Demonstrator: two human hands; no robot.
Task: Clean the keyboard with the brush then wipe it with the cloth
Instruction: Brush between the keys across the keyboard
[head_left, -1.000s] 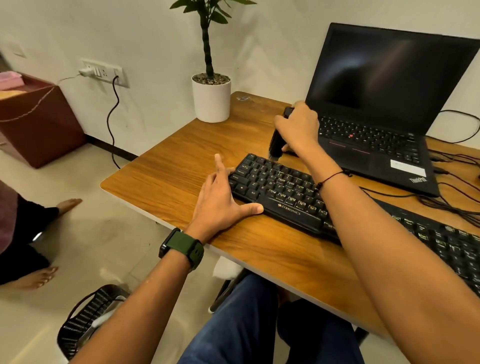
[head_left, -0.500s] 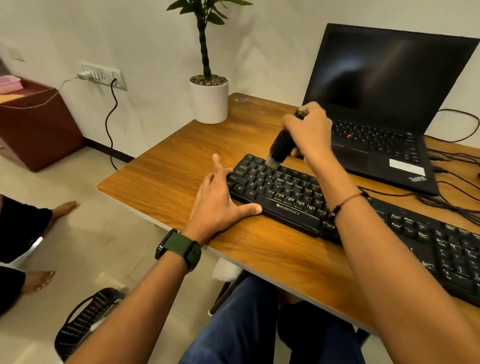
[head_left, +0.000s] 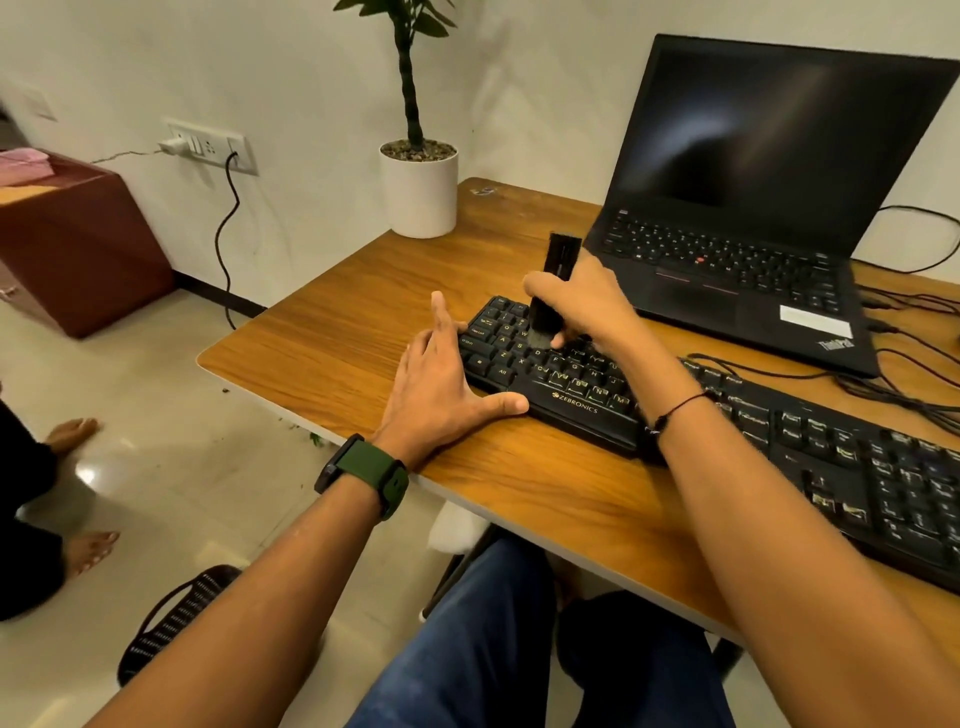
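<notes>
Right hand (head_left: 589, 306) grip wrapped round the brush (head_left: 551, 291) mid-handle, soft bristles on the keys. Left hand (head_left: 441, 384) flat, fingers straight, bracing the keyboard (head_left: 566, 387) end. Keyboard looks light and likely to slide on the tabletop (head_left: 332, 338); hold its edge.

Keyboard (head_left: 597, 410) reads "ZEBRONICS"; laptop (head_left: 810, 322) palm rest reads "ThinkPad".

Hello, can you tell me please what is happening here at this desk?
A person is cleaning a black keyboard on a wooden desk. The right hand grips a black brush, its bristles down on the keys near the keyboard's left end. The left hand lies flat on the desk, its thumb against the keyboard's front edge. No cloth is in view. An open laptop stands behind.
</notes>
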